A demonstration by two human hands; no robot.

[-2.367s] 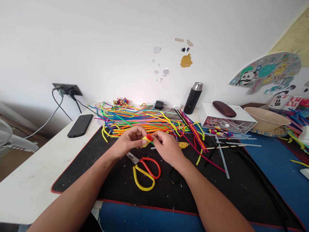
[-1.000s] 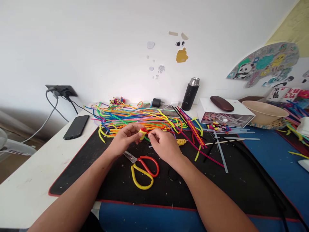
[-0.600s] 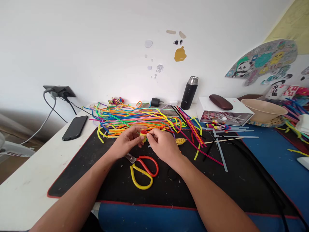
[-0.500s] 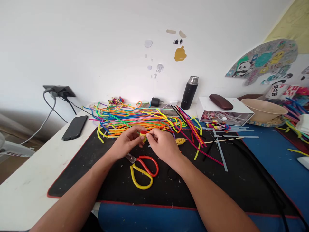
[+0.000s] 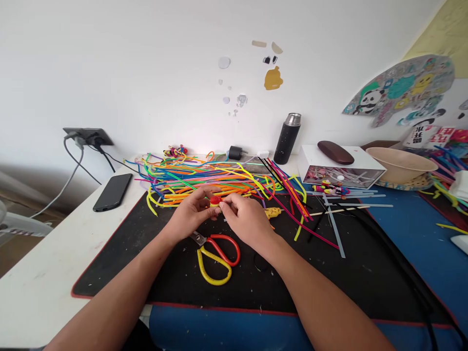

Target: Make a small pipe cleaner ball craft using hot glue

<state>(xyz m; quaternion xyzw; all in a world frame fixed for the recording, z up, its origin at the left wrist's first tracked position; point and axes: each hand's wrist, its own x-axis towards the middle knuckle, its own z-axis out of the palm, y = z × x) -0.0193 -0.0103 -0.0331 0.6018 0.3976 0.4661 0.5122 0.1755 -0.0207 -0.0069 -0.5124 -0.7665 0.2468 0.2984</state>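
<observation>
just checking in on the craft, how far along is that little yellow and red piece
Done: a small yellow and red piece is already formed. In hand: the left hand and right hand both pinch it above the black mat. Left: hard to judge; the pile of coloured stems lies unused and the scissors lie idle.

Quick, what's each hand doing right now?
Left hand: closed, pinching the small yellow and red piece.
Right hand: fingers closed on the same piece from the other side.
</observation>
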